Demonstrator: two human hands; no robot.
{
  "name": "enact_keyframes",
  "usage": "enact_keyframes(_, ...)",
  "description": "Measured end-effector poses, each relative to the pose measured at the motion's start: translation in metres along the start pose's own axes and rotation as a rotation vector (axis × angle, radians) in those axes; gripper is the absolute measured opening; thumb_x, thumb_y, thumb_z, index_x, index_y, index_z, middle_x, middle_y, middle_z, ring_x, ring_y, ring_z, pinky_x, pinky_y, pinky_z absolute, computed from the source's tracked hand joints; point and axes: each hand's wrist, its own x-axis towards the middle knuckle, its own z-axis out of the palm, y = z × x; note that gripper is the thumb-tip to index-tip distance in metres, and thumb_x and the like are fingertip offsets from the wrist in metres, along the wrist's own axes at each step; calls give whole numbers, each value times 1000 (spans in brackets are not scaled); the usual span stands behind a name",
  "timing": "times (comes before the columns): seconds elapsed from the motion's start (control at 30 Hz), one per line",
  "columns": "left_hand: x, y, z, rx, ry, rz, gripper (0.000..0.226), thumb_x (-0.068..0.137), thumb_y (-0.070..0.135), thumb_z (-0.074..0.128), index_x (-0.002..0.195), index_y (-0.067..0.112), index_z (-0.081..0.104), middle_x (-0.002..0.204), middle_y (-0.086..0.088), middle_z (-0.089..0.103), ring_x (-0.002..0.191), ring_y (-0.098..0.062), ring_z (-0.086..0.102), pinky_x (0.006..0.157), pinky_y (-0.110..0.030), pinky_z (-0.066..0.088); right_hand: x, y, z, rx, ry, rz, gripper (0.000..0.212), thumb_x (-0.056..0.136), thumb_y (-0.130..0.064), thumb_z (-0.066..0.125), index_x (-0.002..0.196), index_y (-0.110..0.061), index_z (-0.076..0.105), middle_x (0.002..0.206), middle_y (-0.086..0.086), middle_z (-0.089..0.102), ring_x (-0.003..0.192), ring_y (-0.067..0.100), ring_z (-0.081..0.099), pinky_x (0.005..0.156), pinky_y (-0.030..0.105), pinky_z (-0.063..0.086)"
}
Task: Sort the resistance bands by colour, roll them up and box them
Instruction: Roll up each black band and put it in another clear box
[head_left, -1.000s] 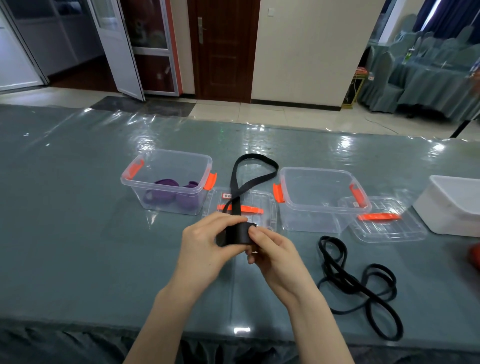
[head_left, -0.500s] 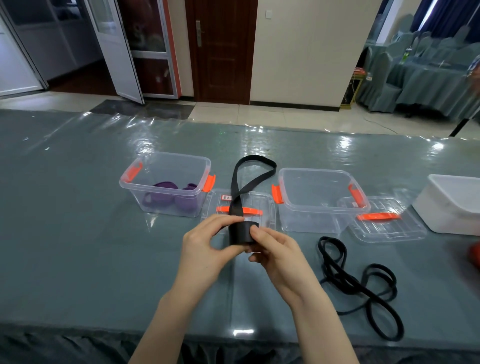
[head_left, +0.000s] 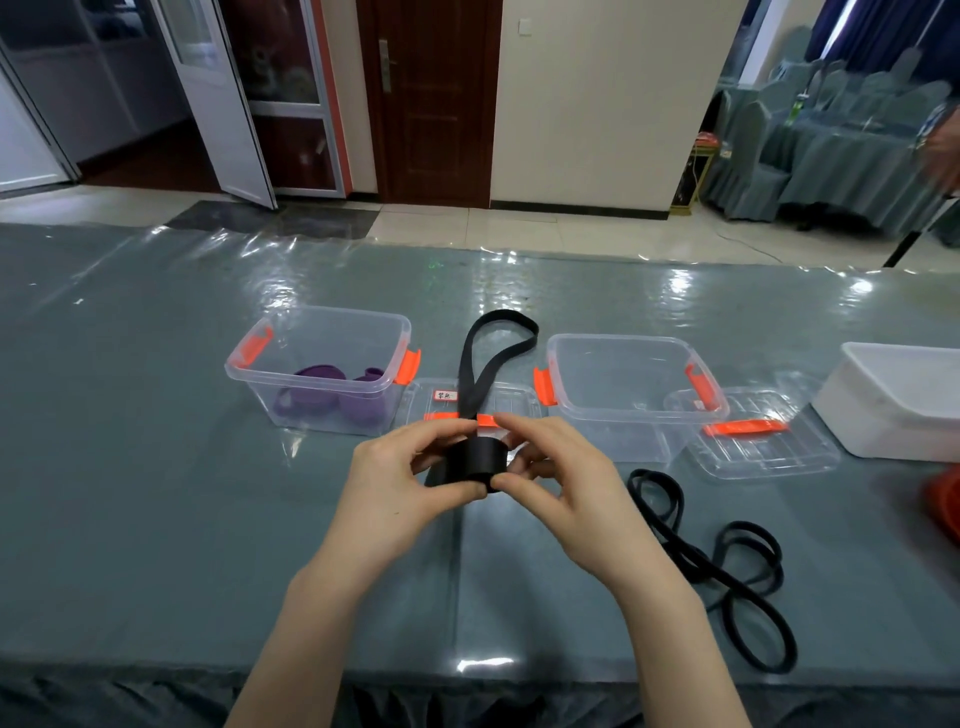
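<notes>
Both hands are closed on a black band above the table: the roll is pinched between left hand and right hand, its loose loop trailing toward the boxes.

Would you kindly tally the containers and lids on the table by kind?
Clear boxes with orange latches: 2, one holding purple bands, one empty.
Clear lids: 2, one between the boxes, one further right.
White bin: 1.
Total: 5.
</notes>
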Motion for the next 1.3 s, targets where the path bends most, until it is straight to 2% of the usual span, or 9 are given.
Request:
enact_keyframes(0.1,1,5,0,-57,-58,-28,55,58,-2,88,100,30,71,94,12,74,95,-2,68,89,-13,49,1,-3,-5,-140,-95,19,45,88,-15,69,129,-29,59,107,-10,50,88,12,58,87,19,47)
enact_keyframes(0.3,22,24,2,-85,-111,-14,53,54,2,91,98,20,68,88,4,76,90,-5,71,86,-16,52,15,-15,-29,-127,-13,-13,33,78,-13,76,109,-22,70,97,-2,60,83,14,59,76,17,50)
enact_keyframes(0.47,43,35,11,-274,-68,-41,43,61,-1,86,95,20,71,94,3,75,95,-13,71,86,-23,54,24,-11,-44,265,147,61,24,72,-21,75,95,-29,72,88,-4,65,76,13,62,73,23,51)
enact_keyframes(0.6,46,40,29,-425,-23,-93,35,76,-9,69,105,11,71,97,-2,76,94,-14,71,80,-21,54,24,-7,-54,560,154,146,25,82,-5,71,106,-13,70,91,10,75,82,17,70,75,22,53)
enact_keyframes(0.7,46,44,48,-475,87,-153,28,78,-8,68,99,10,72,90,-1,77,84,-10,72,72,-15,52,24,0,-59,654,156,174,25,85,-3,66,109,-9,69,92,11,75,82,17,69,73,20,51)
enact_keyframes(0.83,49,47,62,-409,138,-200,21,79,1,72,94,16,73,83,0,77,77,-8,72,68,-15,52,23,15,-70,603,158,196,24,87,-5,66,111,-10,68,94,20,72,80,17,66,74,22,51)
enact_keyframes(0.93,51,48,66,-345,8,-168,36,79,-1,72,108,20,69,99,1,76,94,-11,71,84,-21,54,25,22,-79,555,151,177,24,86,-5,68,107,-16,69,91,22,69,78,18,65,73,21,51)
enact_keyframes(1.1,58,50,69,-274,-23,-123,37,83,-3,67,115,17,68,110,3,72,103,-7,67,91,-25,52,38,25,-87,370,134,75,32,84,-7,71,96,-36,67,88,5,61,76,8,58,74,21,52)
enact_keyframes(1.3,90,54,56,-202,23,-28,34,80,5,74,109,23,71,106,9,73,104,-10,67,97,-36,51,72,14,-100,142,128,-21,23,86,-13,70,105,-27,66,93,-2,58,76,8,55,71,16,45)
